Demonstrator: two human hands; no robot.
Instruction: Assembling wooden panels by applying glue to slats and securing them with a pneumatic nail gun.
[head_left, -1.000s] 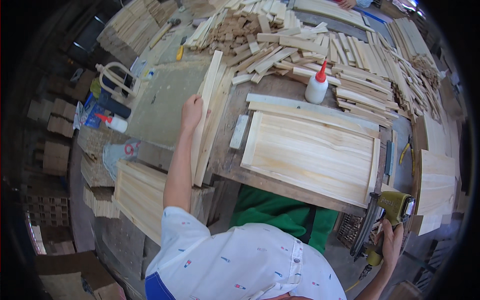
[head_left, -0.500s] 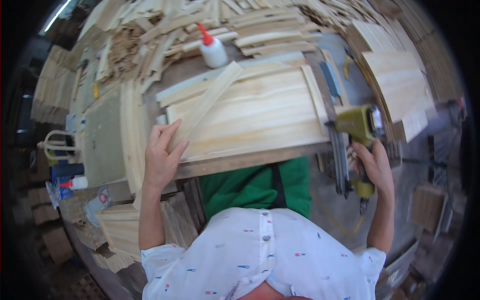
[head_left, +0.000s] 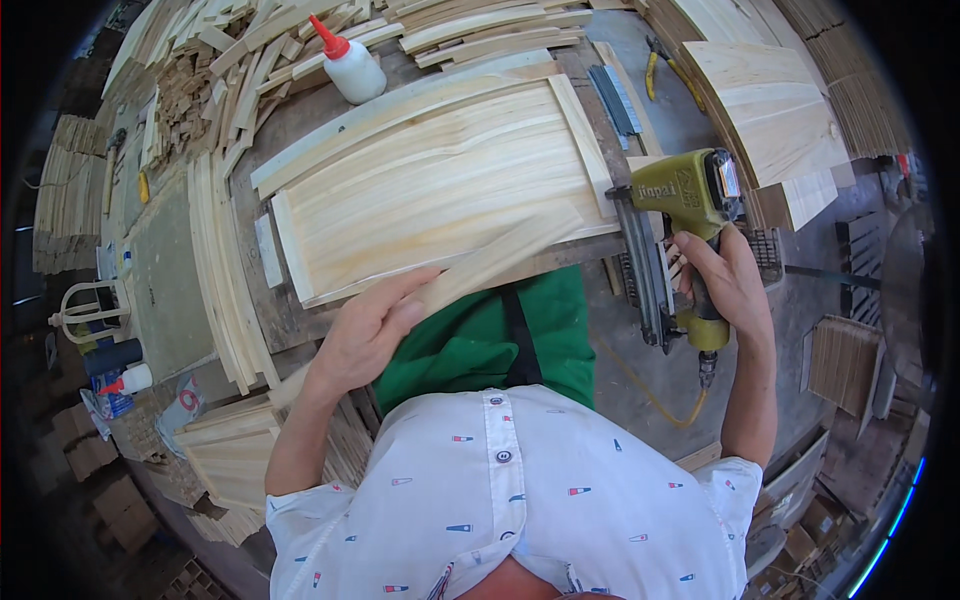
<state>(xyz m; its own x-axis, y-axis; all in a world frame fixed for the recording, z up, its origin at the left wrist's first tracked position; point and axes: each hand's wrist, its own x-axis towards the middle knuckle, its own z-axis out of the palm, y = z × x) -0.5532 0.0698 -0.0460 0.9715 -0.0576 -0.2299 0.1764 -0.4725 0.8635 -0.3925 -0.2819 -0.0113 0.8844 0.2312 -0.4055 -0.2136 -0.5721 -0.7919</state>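
My left hand is closed around a long pale wooden strip, which slants across the near edge of a flat wooden panel. The strip's far end overlaps the panel's near right part, and its other end passes below my wrist. Thin strips border the panel's left, right and far sides. On the right, my right hand grips the handle of a green air nail gun. The gun's nose is by the panel's near right corner; I cannot tell if they touch. A hose hangs from its base.
A white glue bottle with a red nozzle stands behind the panel. Stacked wood strips lie at the back. Staple sticks and yellow-handled pliers lie at the right. More boards are stacked beyond them.
My left hand has swung the wooden strip down from a steep slant over the panel's left part to a flatter slant along its near edge. The nail gun stays in my right hand.
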